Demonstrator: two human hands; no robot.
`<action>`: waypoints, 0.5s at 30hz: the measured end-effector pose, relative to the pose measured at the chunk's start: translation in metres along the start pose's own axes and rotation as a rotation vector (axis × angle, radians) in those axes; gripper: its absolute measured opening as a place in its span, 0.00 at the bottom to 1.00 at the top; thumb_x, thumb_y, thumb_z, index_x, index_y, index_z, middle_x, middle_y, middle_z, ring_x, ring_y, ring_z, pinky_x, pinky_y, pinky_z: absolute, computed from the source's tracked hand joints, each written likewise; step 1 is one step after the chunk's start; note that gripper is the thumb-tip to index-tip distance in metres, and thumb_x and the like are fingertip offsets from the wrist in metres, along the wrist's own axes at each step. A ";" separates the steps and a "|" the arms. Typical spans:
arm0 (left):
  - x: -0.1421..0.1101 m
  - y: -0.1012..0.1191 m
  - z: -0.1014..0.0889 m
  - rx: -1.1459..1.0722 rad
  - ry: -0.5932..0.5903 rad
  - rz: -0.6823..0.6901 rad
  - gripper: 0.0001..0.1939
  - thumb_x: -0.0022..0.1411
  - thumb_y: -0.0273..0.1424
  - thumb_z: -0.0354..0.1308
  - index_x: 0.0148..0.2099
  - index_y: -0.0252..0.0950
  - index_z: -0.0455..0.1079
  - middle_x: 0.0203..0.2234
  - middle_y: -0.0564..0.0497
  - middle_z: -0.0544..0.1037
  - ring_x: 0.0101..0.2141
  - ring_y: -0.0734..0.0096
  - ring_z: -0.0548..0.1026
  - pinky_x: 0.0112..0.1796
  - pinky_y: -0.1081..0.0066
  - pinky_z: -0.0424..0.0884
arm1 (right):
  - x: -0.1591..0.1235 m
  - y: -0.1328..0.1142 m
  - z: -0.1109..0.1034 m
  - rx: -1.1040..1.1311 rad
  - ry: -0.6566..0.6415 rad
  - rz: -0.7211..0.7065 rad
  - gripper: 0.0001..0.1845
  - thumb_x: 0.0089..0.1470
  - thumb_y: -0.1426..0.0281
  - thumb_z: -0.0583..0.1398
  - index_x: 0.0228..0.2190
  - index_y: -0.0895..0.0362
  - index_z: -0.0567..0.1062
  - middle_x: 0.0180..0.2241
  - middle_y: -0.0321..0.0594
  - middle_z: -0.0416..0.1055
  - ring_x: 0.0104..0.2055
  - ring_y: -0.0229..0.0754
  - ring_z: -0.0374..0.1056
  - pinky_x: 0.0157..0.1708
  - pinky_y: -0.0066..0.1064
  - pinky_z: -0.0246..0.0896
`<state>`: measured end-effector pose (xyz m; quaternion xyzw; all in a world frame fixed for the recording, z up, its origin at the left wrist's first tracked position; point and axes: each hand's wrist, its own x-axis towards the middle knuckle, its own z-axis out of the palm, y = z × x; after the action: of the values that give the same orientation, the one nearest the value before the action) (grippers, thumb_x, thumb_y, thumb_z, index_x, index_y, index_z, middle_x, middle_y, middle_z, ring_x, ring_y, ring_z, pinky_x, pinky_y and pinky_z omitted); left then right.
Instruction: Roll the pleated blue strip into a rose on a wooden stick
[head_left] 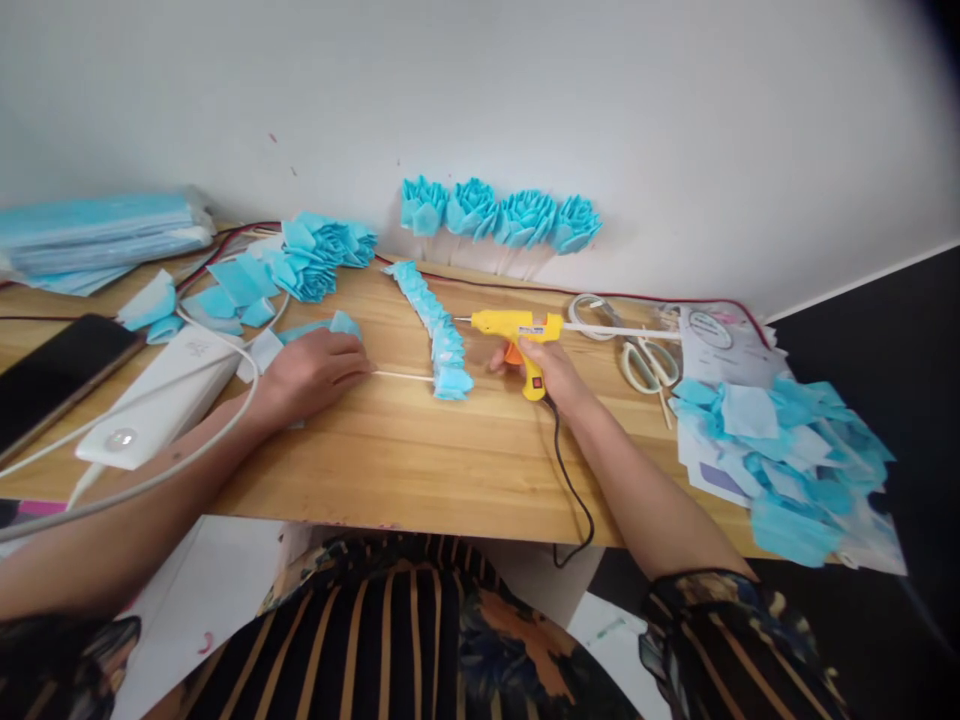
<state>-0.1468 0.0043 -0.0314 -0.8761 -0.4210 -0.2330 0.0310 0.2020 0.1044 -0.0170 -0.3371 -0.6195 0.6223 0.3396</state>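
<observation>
A thin pale stick [403, 375] lies low over the wooden table, its near end pinched in my left hand [319, 375]. The stick's other end meets the bottom of a ruffled blue petal strip [431, 315] that runs away from me. My right hand [551, 368] is wrapped round a yellow glue gun [517, 327], with a finger by its orange trigger. The gun's nozzle points left, close to the strip's right side. A white glue stick [622, 330] sticks out of the gun's back. Whether nozzle and strip touch, I cannot tell.
Several finished blue flowers [499, 215] lean against the wall. More flowers [315, 250] lie at the back left, near a white power strip [165, 390] and a black phone [64, 370]. Scissors [649, 366] and a pile of blue pieces [795, 450] are on the right. A black cord [568, 470] hangs from the gun.
</observation>
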 end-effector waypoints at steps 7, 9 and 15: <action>0.003 0.004 -0.004 0.032 0.023 0.031 0.18 0.78 0.32 0.49 0.39 0.36 0.79 0.34 0.47 0.82 0.34 0.66 0.77 0.38 0.66 0.66 | -0.009 0.001 -0.008 -0.010 0.074 -0.006 0.26 0.52 0.45 0.67 0.31 0.56 0.81 0.29 0.42 0.80 0.29 0.42 0.72 0.34 0.36 0.70; 0.003 0.005 -0.005 0.038 0.020 0.028 0.18 0.78 0.32 0.49 0.39 0.37 0.79 0.34 0.47 0.82 0.34 0.66 0.77 0.38 0.66 0.66 | -0.008 0.004 -0.006 0.029 0.072 -0.015 0.24 0.53 0.46 0.67 0.32 0.55 0.81 0.30 0.41 0.79 0.31 0.43 0.73 0.36 0.36 0.70; 0.002 0.003 -0.002 0.017 0.009 0.024 0.18 0.78 0.33 0.50 0.39 0.37 0.79 0.33 0.48 0.81 0.34 0.66 0.77 0.37 0.67 0.66 | -0.010 0.002 -0.002 0.254 0.083 -0.052 0.22 0.54 0.47 0.65 0.31 0.53 0.80 0.28 0.39 0.76 0.33 0.45 0.72 0.33 0.36 0.71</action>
<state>-0.1444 0.0037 -0.0279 -0.8797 -0.4122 -0.2332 0.0433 0.2089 0.0972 -0.0188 -0.3009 -0.5295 0.6723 0.4209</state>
